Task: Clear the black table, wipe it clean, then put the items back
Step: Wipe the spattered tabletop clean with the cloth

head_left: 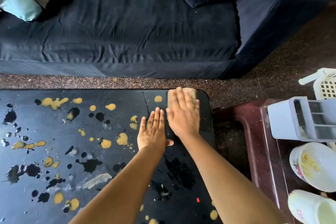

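Observation:
The black table (112, 127) fills the lower left, spattered with several yellow blobs (122, 139) and dark splashes (90, 164). My left hand (152, 131) lies flat on the tabletop, fingers straight and together. Right beside it, my right hand (182, 114) presses flat on a tan cloth (190, 94) at the table's far right corner; the hand is motion-blurred and covers most of the cloth. A grey caddy (301, 120), a white bowl (312, 165) with yellow residue and a white cup (312, 207) stand on the dark red side table (261, 151) to the right.
A dark blue sofa (127, 32) with cushions runs along the far side, past a strip of speckled floor (91, 82). A white plastic basket (325, 85) sits at the right edge. A narrow gap of floor separates the two tables.

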Demonstrator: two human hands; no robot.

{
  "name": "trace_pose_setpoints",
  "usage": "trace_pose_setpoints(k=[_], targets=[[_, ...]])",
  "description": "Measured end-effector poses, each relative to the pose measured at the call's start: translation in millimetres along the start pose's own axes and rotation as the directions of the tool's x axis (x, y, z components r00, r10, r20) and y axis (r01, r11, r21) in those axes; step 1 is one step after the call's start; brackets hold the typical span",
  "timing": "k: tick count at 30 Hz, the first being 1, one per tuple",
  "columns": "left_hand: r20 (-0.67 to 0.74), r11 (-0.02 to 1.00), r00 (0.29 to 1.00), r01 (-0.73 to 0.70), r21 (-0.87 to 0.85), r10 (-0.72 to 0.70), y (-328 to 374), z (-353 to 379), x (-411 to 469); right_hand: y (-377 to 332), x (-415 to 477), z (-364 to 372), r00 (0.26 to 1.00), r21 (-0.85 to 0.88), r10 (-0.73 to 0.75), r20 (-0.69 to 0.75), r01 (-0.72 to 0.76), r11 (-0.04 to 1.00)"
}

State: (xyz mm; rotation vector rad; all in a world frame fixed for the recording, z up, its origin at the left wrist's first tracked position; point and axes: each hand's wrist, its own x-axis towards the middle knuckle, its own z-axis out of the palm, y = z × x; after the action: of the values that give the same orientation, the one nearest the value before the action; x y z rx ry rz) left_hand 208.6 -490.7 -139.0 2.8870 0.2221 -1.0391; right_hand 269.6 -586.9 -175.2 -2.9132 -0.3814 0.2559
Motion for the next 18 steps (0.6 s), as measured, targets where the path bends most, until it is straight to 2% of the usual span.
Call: trace_pose_setpoints(k=[2, 3, 4, 6, 8, 9, 10, 13, 15, 16, 18], targets=[[-0.008, 1.0, 1.0, -0.009, -0.003, 0.009, -1.1, 0.3, 0.0, 7.7, -1.8, 0.1, 0.986, -0.039, -0.164, 0.017, 0.165, 0.986], [-0.006, 1.0, 1.0, -0.02, -0.009, 0.02, -1.3, 0.1, -1.0, 22.4, -6.1, -0.1, 0.985, -0.06, -0.171, 0.012, 0.172, 0.983], [-0.007, 1.0, 1.0, -0.027, -0.012, 0.027, -1.8, -0.1, -1.0, 39.3, -10.7, 0.4, 0.992, -0.078, -0.128, -0.005, 0.127, 0.989], [-0.008, 0.999, 0.999, -0.036, -0.012, 0.036, -3.0, -0.7, -1.2, 61.8, -22.3, -0.4, 0.996, -0.062, 0.056, -0.063, -0.059, 0.996], [-0.004, 0.999, 0.999, -0.048, -0.017, 0.048, -4.0, -1.8, -0.2, 55.4, -26.2, 1.1, 0.975, -0.046, 0.2, -0.101, -0.206, 0.978], [-0.002, 0.998, 0.999, -0.053, -0.021, 0.053, -4.2, -2.2, 0.2, 42.8, -25.3, 3.4, 0.971, -0.022, 0.219, -0.097, -0.223, 0.975], [-0.001, 0.998, 0.998, -0.059, -0.026, 0.059, -4.4, -2.8, 0.4, 27.7, -24.7, 5.4, 0.98, 0.0, 0.185, -0.079, -0.185, 0.983], [-0.006, 0.996, 0.997, -0.073, -0.049, 0.073, -6.5, -4.5, 0.9, 8.3, -30.9, 9.0, 0.991, -0.009, -0.131, 0.001, 0.131, 0.991], [0.004, 0.995, 0.996, -0.091, -0.039, 0.092, -10.2, -7.3, 1.3, 30.3, -37.0, 5.8, 0.978, -0.043, -0.206, 0.03, 0.207, 0.977], [0.013, 0.995, 0.995, -0.101, -0.023, 0.102, -11.5, -8.5, 1.2, 44.8, -41.8, 4.6, 0.988, -0.065, -0.154, 0.015, 0.155, 0.986], [0.024, 0.993, 0.993, -0.12, 0.008, 0.119, -14.1, -10.6, 1.9, 63.1, -51.1, 1.9, 0.996, -0.05, 0.07, -0.058, -0.073, 0.996]])
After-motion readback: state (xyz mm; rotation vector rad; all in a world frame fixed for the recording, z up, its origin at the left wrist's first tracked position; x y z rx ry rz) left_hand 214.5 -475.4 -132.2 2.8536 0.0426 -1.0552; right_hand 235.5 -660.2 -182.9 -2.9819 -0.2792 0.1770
